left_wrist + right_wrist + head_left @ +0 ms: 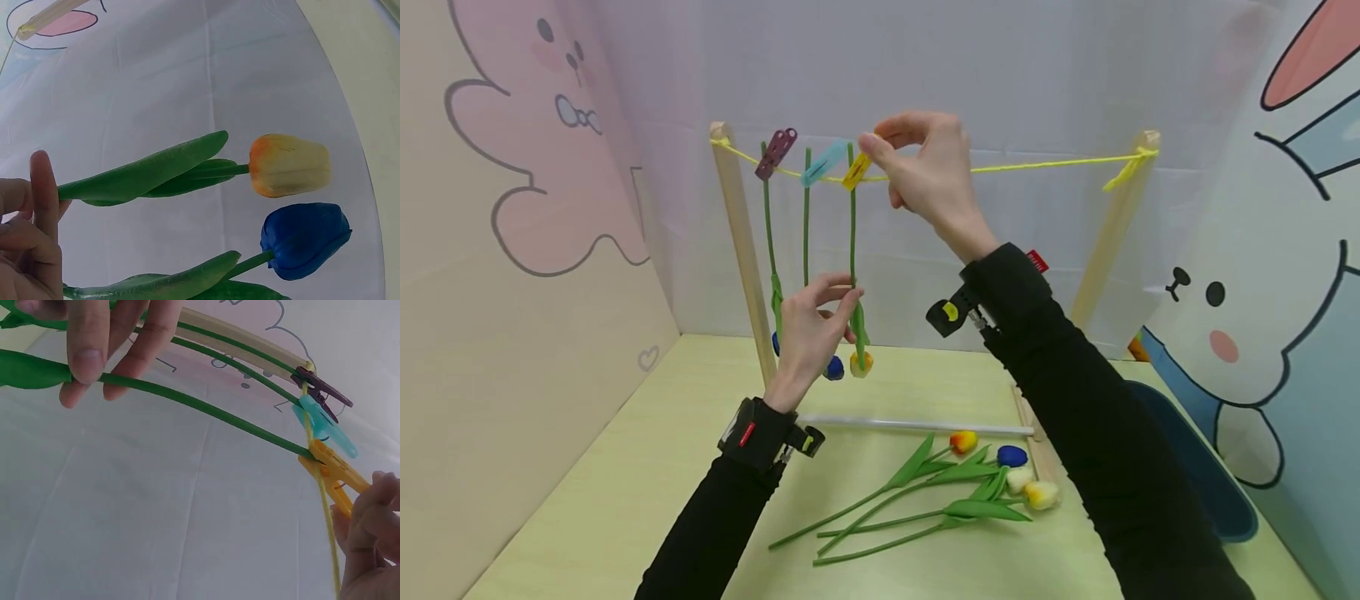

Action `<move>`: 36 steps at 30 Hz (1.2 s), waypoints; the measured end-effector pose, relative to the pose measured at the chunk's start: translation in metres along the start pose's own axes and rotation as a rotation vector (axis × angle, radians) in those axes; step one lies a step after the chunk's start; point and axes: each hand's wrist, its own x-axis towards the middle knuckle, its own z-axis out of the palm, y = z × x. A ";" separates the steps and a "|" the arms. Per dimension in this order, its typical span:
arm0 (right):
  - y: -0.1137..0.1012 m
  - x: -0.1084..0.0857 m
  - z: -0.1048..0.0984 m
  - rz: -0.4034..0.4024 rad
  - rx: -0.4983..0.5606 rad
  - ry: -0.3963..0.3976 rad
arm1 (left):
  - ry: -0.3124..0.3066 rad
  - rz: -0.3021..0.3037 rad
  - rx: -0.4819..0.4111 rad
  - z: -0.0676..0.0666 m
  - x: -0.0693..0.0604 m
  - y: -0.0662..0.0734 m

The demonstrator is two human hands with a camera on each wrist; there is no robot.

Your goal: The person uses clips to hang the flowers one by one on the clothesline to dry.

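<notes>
The right hand (928,171) (375,531) pinches the yellow clothespin (856,171) (337,475), whose jaws sit on the yellow string (1052,165) and a green stem (206,412). Lower on that same stem, the left hand (811,337) (31,231) holds it between thumb and fingers, just above the leaves. The yellow-orange tulip (861,364) (290,165) hangs head down. To its left hang two more stems, clipped by a light blue clothespin (824,163) and a dark purple one (776,154); a blue tulip head (833,368) (305,240) is beside the yellow-orange one.
Wooden posts (741,242) hold up the string. Several tulips lie on the table (625,500) with their heads to the right, among them a red-yellow one (963,442) and a blue one (1012,456). A dark blue basin (1240,508) stands at the right, partly behind the right sleeve.
</notes>
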 end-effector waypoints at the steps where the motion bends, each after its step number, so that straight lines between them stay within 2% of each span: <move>1: -0.001 -0.001 -0.001 0.006 -0.025 -0.010 | 0.002 -0.003 0.015 -0.001 -0.001 0.001; 3: -0.001 -0.004 -0.004 0.004 -0.059 -0.020 | 0.021 0.008 0.054 -0.001 -0.003 0.002; 5: -0.001 -0.008 -0.007 -0.012 -0.058 -0.012 | 0.067 0.051 0.096 -0.002 -0.009 0.003; 9: 0.006 -0.027 -0.014 -0.147 -0.023 0.033 | 0.224 0.225 0.175 0.002 -0.022 0.004; 10: 0.009 -0.033 -0.016 -0.187 -0.013 0.045 | 0.248 0.268 0.191 0.004 -0.026 0.004; 12: 0.018 -0.049 -0.021 -0.258 0.012 0.053 | 0.239 0.327 0.207 0.007 -0.035 0.003; 13: 0.023 -0.058 -0.024 -0.281 0.038 0.051 | 0.202 0.334 0.207 0.009 -0.041 0.002; 15: 0.038 -0.077 -0.029 -0.307 0.076 0.031 | 0.076 0.287 0.219 0.012 -0.054 -0.001; 18: 0.065 -0.108 -0.036 -0.288 0.152 -0.023 | -0.162 0.095 0.248 0.015 -0.073 -0.011; 21: 0.096 -0.137 -0.042 -0.253 0.232 -0.034 | -0.370 -0.110 0.264 0.015 -0.087 -0.024; 22: 0.117 -0.147 -0.044 -0.255 0.274 -0.036 | -0.429 -0.157 0.254 0.016 -0.091 -0.029; 23: 0.126 -0.157 -0.047 -0.230 0.278 -0.023 | -0.484 -0.194 0.240 0.017 -0.094 -0.034; 24: 0.134 -0.165 -0.051 -0.211 0.283 -0.005 | -0.534 -0.221 0.223 0.017 -0.097 -0.039; 25: 0.171 -0.174 -0.054 -0.213 0.311 0.004 | -0.579 -0.234 0.209 0.018 -0.099 -0.044; 26: 0.178 -0.181 -0.058 -0.194 0.308 0.022 | -0.620 -0.244 0.196 0.019 -0.101 -0.048; 28: 0.187 -0.194 -0.068 -0.150 0.287 0.049 | -0.700 -0.272 0.166 0.021 -0.105 -0.058; 29: 0.178 -0.200 -0.072 -0.109 0.257 0.069 | -0.739 -0.286 0.157 0.021 -0.107 -0.061; 31: 0.184 -0.208 -0.082 -0.093 0.234 0.083 | -0.811 -0.311 0.146 0.021 -0.113 -0.069; 32: 0.156 -0.211 -0.087 -0.059 0.187 0.099 | -0.843 -0.328 0.139 0.021 -0.115 -0.072; 36: 0.164 -0.220 -0.110 -0.012 0.047 0.113 | -0.926 -0.366 0.138 0.021 -0.121 -0.083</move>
